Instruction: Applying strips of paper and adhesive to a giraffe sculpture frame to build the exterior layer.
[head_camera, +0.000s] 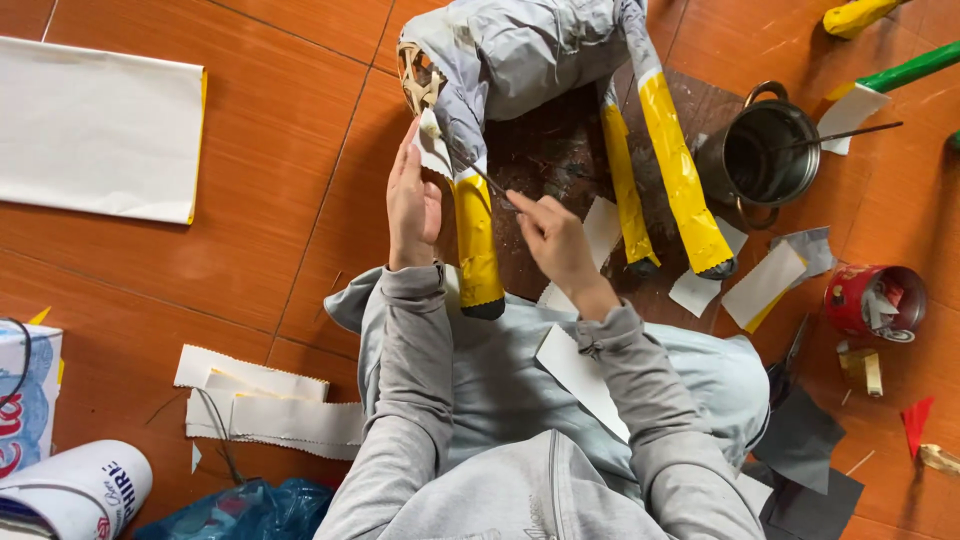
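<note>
Floor (300, 180): orange-brown tiles with thin dark joints, lit evenly by soft daylight, faint sheen.
Top left: a big white sheet (95, 130) lies flat, yellow showing along its right edge.
Lower left: white paper strips (265, 405) with zigzag edges, stacked loosely.
Bottom right: dark grey sheets (810, 470) overlap on the tiles.
Walls, windows, furniture: out of frame.

The left hand (413, 205) steadies a paper figure's yellow leg (477, 250) while the right hand (555, 238) brushes it.

Grey hoodie on this person, long sleeves with ribbed cuffs snug at both wrists. Left hand (412, 205) and right hand (552, 238) are bare. Pale blue-grey trousers cover the legs.
</note>
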